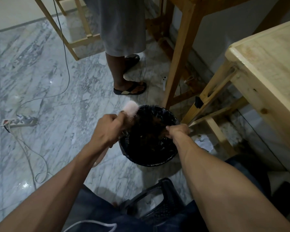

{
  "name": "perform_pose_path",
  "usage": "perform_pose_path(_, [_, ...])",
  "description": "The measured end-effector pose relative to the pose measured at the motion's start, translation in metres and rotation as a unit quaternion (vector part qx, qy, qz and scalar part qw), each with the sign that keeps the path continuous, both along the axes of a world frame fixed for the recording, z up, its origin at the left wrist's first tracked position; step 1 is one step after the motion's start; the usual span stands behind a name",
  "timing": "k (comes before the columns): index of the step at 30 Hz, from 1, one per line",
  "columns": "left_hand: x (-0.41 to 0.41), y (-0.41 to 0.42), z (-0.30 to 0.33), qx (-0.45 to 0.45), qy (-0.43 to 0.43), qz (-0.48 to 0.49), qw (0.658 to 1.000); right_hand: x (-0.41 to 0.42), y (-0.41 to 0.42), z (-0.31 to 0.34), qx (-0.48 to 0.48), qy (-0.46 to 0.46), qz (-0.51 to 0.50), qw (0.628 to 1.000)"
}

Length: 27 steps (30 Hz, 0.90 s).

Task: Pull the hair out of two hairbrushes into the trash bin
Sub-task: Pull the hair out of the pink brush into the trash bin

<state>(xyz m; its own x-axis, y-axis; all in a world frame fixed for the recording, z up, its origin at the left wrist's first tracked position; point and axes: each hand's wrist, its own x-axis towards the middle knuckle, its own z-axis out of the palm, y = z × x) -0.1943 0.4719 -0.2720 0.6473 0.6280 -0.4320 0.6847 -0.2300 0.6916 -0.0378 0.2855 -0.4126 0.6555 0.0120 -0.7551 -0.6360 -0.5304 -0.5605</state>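
A pale pink hairbrush (130,108) is gripped in my left hand (107,128) over the left rim of the trash bin (172,155), its head pointing away from me and its bristles facing right. The handle end sticks out below my wrist. My right hand (177,131) is pinched shut on a brownish clump of hair (161,133) stretched over the open bin. The bin is round and lined with a black bag, standing on the marble floor in front of me. A second hairbrush is not in view.
A person in sandals (130,90) stands just beyond the bin. Wooden table legs (177,64) and a pale wooden table (266,67) are to the right. A power strip (18,122) with cables lies on the floor at left. A black stool (152,203) sits between my knees.
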Motion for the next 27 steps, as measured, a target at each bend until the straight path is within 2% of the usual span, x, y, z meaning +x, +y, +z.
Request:
perform_pose_path(3, [0.002,0.012,0.004,-0.014,-0.032,0.051,0.998,-0.003,-0.001,0.003,0.01,0.009,0.011,1.0])
perform_pose_path(7, [0.007,0.007,-0.001,0.01,0.002,-0.004,1.0,-0.002,0.02,0.0,-0.024,-0.007,0.126,0.992])
perform_pose_path(11, [0.011,-0.008,-0.015,0.025,0.028,-0.02,0.999,-0.007,0.031,0.038,-0.031,-0.039,0.242,0.969])
perform_pose_path(16, [0.011,-0.018,-0.025,0.012,0.036,-0.005,0.999,-0.002,0.029,0.055,-0.021,-0.016,0.267,0.963])
perform_pose_path(18, [0.013,-0.022,-0.026,0.005,0.034,-0.015,0.999,-0.002,0.027,0.06,0.016,-0.023,0.271,0.962])
perform_pose_path(21, [0.02,-0.029,-0.027,-0.022,0.018,-0.033,0.999,-0.007,0.029,0.064,0.14,-0.033,0.329,0.933])
perform_pose_path(23, [0.024,-0.032,-0.025,-0.02,0.009,-0.043,0.999,-0.014,0.034,0.064,0.197,-0.056,0.316,0.926])
perform_pose_path(27, [0.024,-0.025,-0.02,0.02,-0.003,-0.018,1.0,-0.014,0.038,0.05,0.182,-0.101,0.16,0.965])
